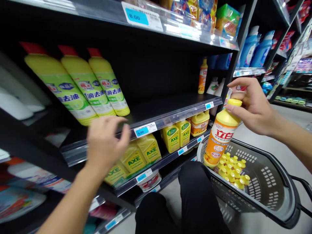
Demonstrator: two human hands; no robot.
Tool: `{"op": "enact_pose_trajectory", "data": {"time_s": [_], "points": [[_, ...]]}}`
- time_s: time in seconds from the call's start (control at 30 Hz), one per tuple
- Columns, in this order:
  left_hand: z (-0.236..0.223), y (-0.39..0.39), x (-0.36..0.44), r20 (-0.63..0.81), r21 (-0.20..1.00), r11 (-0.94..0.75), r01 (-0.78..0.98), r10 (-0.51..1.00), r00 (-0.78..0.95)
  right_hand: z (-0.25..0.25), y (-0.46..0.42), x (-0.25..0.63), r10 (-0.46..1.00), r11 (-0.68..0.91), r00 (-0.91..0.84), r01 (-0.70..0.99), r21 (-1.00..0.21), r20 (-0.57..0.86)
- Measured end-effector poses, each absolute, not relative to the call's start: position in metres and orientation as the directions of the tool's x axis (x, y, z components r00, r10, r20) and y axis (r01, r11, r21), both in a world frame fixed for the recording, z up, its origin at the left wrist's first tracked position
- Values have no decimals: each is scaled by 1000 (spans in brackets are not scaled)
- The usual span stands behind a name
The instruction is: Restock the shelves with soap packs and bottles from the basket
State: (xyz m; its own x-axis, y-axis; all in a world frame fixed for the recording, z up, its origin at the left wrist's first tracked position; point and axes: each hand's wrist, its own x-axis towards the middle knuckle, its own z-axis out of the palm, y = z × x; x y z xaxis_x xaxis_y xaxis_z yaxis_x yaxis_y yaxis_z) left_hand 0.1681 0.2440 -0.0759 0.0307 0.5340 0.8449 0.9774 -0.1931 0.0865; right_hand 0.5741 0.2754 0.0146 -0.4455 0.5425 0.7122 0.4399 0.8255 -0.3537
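"What's in the right hand (253, 109)?"

"An orange-and-yellow bottle (220, 135) with a yellow cap. The fingers and thumb are clamped around its top end, and it tilts with its base pointing down toward the basket. The red characters on its white band read 立白."

"And the left hand (106, 144)?"

"It's empty, with the fingers spread apart, well to the left of the bottle. It's over the edge of a black shelf (170, 115), but I can't tell if the fingertips touch it."

"What's around that hand?"

"Just to its right, a price tag (145, 130) on the shelf edge reads 5.00. Below that edge sit yellow jugs (149, 149) marked AXE in green. Just above the hand stand three tall yellow-green bottles (109, 84) with red caps, and their labels show 滴去油. Higher still, another tag (136, 16) reads 8.00."

"What's under the bottle?"

"A dark grey basket (258, 156) sits just below it, holding a heap of small yellow caps (232, 172). I can't tell what's beneath them. Black trouser legs (195, 195) are just left of the basket."
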Motion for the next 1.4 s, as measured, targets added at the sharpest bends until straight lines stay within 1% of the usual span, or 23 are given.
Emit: {"op": "enact_pose_trajectory", "data": {"time_s": [0.03,0.07,0.1,0.13,0.2,0.27,0.3,0.37,0.43,0.53,0.6,0.67,0.7,0.73,0.77,0.8,0.83,0.9,0.97,1.07,1.2,1.3,1.4], "points": [[-78,242,190,801,116,-333,936,588,110,16,275,570,527,838,-459,422,-347,715],[-80,240,214,746,189,-452,871,643,172,18,275,566,512,849,-474,407,-337,716],[-82,238,237,653,294,-523,800,721,231,20,275,562,497,859,-487,396,-326,718],[-84,237,259,559,414,-546,729,784,269,22,275,557,481,867,-490,387,-312,727],[-88,237,294,422,625,-538,565,842,335,26,274,547,461,875,-495,394,-283,737],[-92,238,318,345,778,-502,378,844,411,29,274,538,454,873,-502,415,-256,736],[-93,240,325,324,831,-475,291,837,440,31,274,534,457,869,-504,429,-247,733],[-96,243,335,305,894,-416,165,836,456,34,276,528,462,863,-511,449,-233,725],[-100,247,338,311,912,-392,119,852,420,34,282,525,463,863,-525,451,-228,714],[-108,254,338,331,901,-403,160,878,346,21,296,530,465,865,-508,434,-251,725],[-114,259,336,327,894,-397,207,895,304,-5,303,543,491,848,-451,445,-290,745],[-120,263,332,302,906,-359,225,919,253,-53,301,565,579,779,-391,526,-342,716],[-123,265,330,289,918,-336,212,931,225,-84,295,579,661,700,-362,614,-365,657],[-126,266,329,279,931,-315,182,940,198,-119,285,593,756,594,-355,725,-349,549],[-128,266,327,271,945,-296,140,947,173,-156,272,609,829,493,-344,822,-285,442],[-132,266,325,264,956,-279,92,953,152,-194,257,624,881,418,-334,882,-219,335],[-135,266,323,255,964,-263,46,957,135,-230,241,638,918,368,-329,915,-165,221],[-142,265,320,225,974,-225,-17,968,108,-290,211,662,962,273,-268,957,-102,55],[-149,263,317,183,983,-180,-43,980,76,-327,191,676,986,159,-164,982,-103,-40],[-155,261,315,128,990,-127,-57,992,8,-344,182,680,990,82,-94,990,-112,-109],[-156,263,315,85,993,-88,-81,995,-47,-338,189,673,975,8,-35,992,-123,-217],[-156,268,314,120,988,-124,-95,992,-43,-337,192,670,964,-55,10,985,-163,-264],[-157,274,314,180,978,-183,-97,983,-41,-337,192,670,961,-75,24,981,-180,-275]]}}
